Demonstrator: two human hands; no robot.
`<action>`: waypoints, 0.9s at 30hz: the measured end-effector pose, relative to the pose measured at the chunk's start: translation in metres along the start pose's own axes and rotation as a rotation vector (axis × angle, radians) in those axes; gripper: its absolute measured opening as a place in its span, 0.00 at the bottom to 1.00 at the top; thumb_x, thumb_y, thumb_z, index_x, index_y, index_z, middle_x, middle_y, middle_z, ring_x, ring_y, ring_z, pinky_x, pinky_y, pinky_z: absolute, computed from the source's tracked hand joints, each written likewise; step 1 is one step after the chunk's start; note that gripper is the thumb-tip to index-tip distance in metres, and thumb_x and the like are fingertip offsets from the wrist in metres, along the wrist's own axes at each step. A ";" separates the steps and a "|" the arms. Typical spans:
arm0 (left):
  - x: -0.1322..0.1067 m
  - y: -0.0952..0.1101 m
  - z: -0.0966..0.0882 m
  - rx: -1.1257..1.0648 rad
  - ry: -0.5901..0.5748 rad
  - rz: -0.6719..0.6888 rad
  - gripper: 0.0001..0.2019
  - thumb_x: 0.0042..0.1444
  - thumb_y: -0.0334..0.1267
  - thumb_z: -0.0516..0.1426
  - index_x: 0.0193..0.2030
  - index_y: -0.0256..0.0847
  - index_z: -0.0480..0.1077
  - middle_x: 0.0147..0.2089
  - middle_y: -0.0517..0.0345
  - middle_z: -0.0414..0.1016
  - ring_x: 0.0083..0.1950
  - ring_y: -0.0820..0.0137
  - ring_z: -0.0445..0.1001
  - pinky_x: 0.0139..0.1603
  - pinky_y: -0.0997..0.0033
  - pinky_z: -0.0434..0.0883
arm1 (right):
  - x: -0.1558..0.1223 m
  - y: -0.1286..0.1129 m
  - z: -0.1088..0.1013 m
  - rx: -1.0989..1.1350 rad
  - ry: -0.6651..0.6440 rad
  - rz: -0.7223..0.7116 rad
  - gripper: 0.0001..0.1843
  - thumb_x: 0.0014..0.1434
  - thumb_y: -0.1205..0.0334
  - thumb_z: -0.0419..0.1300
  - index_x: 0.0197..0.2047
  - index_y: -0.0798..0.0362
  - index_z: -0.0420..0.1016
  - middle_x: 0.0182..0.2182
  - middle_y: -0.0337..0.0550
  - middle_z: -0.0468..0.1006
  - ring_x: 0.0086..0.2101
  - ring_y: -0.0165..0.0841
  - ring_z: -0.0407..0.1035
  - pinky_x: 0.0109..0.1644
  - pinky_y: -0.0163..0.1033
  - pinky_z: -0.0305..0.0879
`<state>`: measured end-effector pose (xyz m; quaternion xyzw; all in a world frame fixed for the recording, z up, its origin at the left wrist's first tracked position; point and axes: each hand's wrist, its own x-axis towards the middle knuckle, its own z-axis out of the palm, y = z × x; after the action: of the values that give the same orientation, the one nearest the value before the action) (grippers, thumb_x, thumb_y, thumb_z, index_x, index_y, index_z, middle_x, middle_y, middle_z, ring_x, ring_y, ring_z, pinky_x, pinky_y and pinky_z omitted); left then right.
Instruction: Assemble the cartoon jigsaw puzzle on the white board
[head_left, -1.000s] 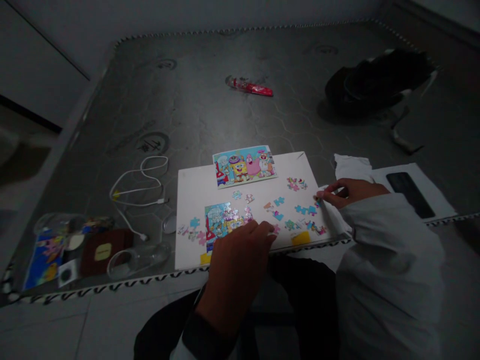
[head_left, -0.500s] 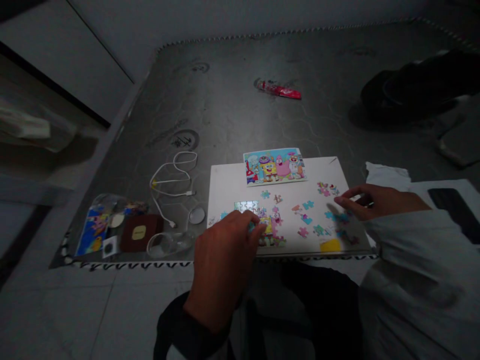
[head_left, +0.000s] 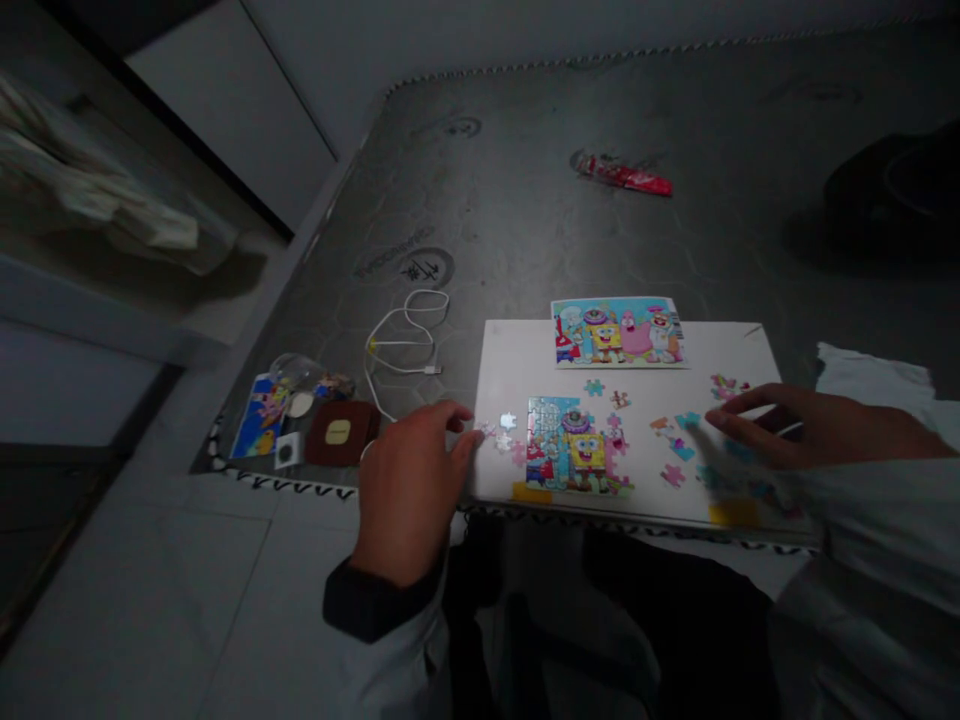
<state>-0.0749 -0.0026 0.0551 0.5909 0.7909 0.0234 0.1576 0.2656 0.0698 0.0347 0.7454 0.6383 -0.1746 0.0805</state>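
Note:
My left hand [head_left: 416, 475] hovers at the left edge of a white board [head_left: 517, 345], thumb and forefinger curled but apart. Beside those fingertips lie loose jigsaw pieces [head_left: 504, 440], one almost touching the thumb. The partly joined cartoon puzzle [head_left: 566, 450] sits right of them, its yellow square character in the middle. Over the board's right side is my right hand [head_left: 795, 425], fingers bent with a gap before the thumb and nothing visible between them. Under and around it are scattered pieces [head_left: 673, 475], some hidden. A picture card [head_left: 619, 333] with the cartoon scene rests at the board's back edge.
Left of the board are a white cable [head_left: 405, 371], a brown case [head_left: 341, 432] and a blue picture packet [head_left: 259, 418]. A red wrapper [head_left: 630, 178] lies farther back on the grey mat [head_left: 510, 240]. White paper [head_left: 874, 375] is at the right.
My left hand has moved left off the joined puzzle to the loose pieces at the board's left edge, uncovering the puzzle. My right hand stays over the right side. The view has turned left.

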 end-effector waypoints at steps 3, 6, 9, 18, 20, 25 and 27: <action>0.000 0.000 0.001 0.002 -0.005 0.013 0.10 0.60 0.43 0.60 0.47 0.47 0.77 0.44 0.58 0.83 0.44 0.59 0.79 0.41 0.63 0.70 | 0.005 0.001 0.000 0.065 -0.065 -0.025 0.26 0.46 0.30 0.57 0.38 0.40 0.79 0.31 0.42 0.84 0.27 0.43 0.75 0.27 0.45 0.63; 0.001 -0.002 0.001 -0.010 -0.025 0.002 0.09 0.60 0.41 0.60 0.47 0.47 0.77 0.45 0.59 0.83 0.45 0.59 0.80 0.43 0.61 0.71 | 0.014 0.005 0.001 0.013 -0.160 0.028 0.29 0.44 0.28 0.58 0.41 0.39 0.79 0.35 0.44 0.84 0.29 0.45 0.76 0.27 0.45 0.63; 0.002 -0.003 0.001 -0.027 -0.036 -0.004 0.10 0.61 0.41 0.60 0.48 0.46 0.77 0.46 0.58 0.83 0.45 0.59 0.80 0.44 0.61 0.71 | 0.020 0.009 0.002 0.000 -0.199 0.056 0.32 0.44 0.27 0.59 0.44 0.38 0.79 0.39 0.43 0.84 0.32 0.44 0.76 0.30 0.45 0.64; 0.006 0.001 0.005 -0.033 -0.032 0.008 0.10 0.60 0.44 0.59 0.47 0.47 0.77 0.44 0.58 0.83 0.44 0.57 0.80 0.41 0.62 0.69 | 0.013 0.019 -0.008 -0.018 -0.106 0.150 0.23 0.49 0.36 0.59 0.38 0.44 0.78 0.29 0.44 0.82 0.28 0.42 0.75 0.30 0.45 0.66; 0.008 0.001 0.005 -0.040 -0.047 -0.007 0.11 0.60 0.45 0.59 0.47 0.47 0.77 0.44 0.58 0.83 0.43 0.57 0.80 0.39 0.63 0.69 | 0.014 0.028 -0.011 -0.019 -0.089 0.249 0.19 0.50 0.39 0.59 0.34 0.45 0.77 0.27 0.44 0.81 0.27 0.42 0.74 0.30 0.45 0.66; 0.012 -0.001 0.006 -0.100 -0.088 0.008 0.10 0.61 0.43 0.57 0.47 0.47 0.76 0.44 0.57 0.84 0.41 0.59 0.80 0.38 0.65 0.68 | 0.006 0.043 -0.005 0.045 -0.028 0.219 0.19 0.49 0.39 0.60 0.30 0.47 0.75 0.23 0.43 0.78 0.25 0.42 0.72 0.31 0.48 0.65; 0.013 -0.003 0.007 -0.091 -0.072 0.011 0.11 0.61 0.44 0.56 0.47 0.48 0.76 0.43 0.56 0.83 0.41 0.59 0.80 0.38 0.64 0.67 | -0.003 0.039 0.001 0.067 0.147 0.112 0.18 0.54 0.41 0.58 0.31 0.47 0.75 0.24 0.43 0.78 0.25 0.41 0.71 0.31 0.47 0.65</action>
<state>-0.0788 0.0076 0.0455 0.5880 0.7794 0.0388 0.2127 0.3029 0.0596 0.0307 0.7931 0.5935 -0.1360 0.0180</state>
